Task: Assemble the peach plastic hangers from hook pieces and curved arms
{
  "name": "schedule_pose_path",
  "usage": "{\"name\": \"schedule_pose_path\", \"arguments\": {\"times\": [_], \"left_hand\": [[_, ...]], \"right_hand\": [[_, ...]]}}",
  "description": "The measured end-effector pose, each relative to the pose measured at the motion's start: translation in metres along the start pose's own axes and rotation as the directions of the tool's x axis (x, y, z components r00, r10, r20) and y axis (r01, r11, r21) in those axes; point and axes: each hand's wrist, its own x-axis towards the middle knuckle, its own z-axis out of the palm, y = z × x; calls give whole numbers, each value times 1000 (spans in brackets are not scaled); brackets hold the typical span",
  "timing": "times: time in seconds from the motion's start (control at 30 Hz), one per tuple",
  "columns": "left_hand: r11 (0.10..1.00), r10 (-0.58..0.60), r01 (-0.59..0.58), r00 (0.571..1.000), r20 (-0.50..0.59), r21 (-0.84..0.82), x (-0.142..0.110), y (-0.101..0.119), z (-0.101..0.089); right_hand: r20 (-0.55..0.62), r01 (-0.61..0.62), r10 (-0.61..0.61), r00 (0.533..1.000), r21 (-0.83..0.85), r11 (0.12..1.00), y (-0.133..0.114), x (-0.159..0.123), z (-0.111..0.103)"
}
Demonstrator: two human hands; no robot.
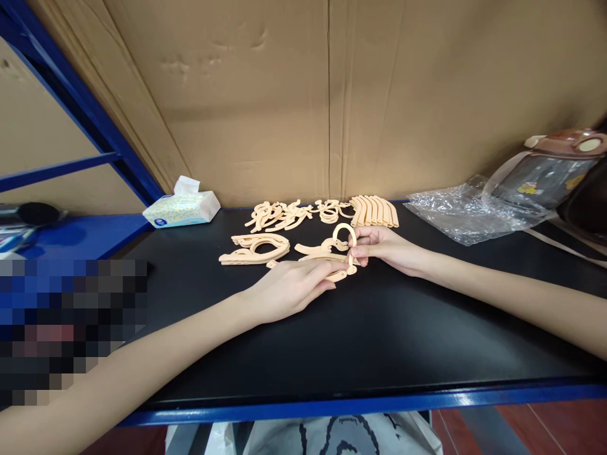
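My right hand point(379, 248) is closed, with thumb and fingers pinching a beige plastic hanger hook point(342, 227) that stands upright with its curve on top. The hook's lower end meets a flat beige hanger arm point(337, 276) on the table. My left hand point(296, 284) is closed over that arm, palm down, and hides much of it. Behind my hands lie more loose curved beige pieces point(308, 250). To the left sits a stack of folded beige hangers point(253, 248) with a round opening.
Along the back lie a pile of small beige parts point(279, 215), several hooks point(329, 212) and a row of beige arms point(374, 211). A tissue pack point(183, 208) stands back left. A clear plastic bag point(474, 208) and a bottle point(540, 174) are at right, before a cardboard wall point(246, 95).
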Motion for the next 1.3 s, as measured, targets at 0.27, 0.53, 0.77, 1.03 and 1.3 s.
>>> {"name": "schedule_pose_path", "arguments": {"times": [0.27, 0.53, 0.77, 1.03, 1.3], "left_hand": [[998, 55, -55, 999, 4, 4, 0, 0, 0], [999, 49, -49, 999, 21, 3, 0, -1, 0], [999, 30, -30, 999, 27, -12, 0, 1, -1], [998, 52, -51, 998, 23, -26, 0, 1, -1], [992, 97, -99, 995, 24, 81, -1, 2, 1]], "right_hand": [[-6, 41, -42, 999, -110, 993, 2, 0, 2], [22, 43, -41, 999, -69, 997, 0, -1, 2], [25, 45, -44, 999, -48, 998, 0, 0, 2], [29, 40, -39, 999, -40, 998, 1, 0, 1], [17, 53, -52, 998, -82, 995, 1, 0, 2]]}}
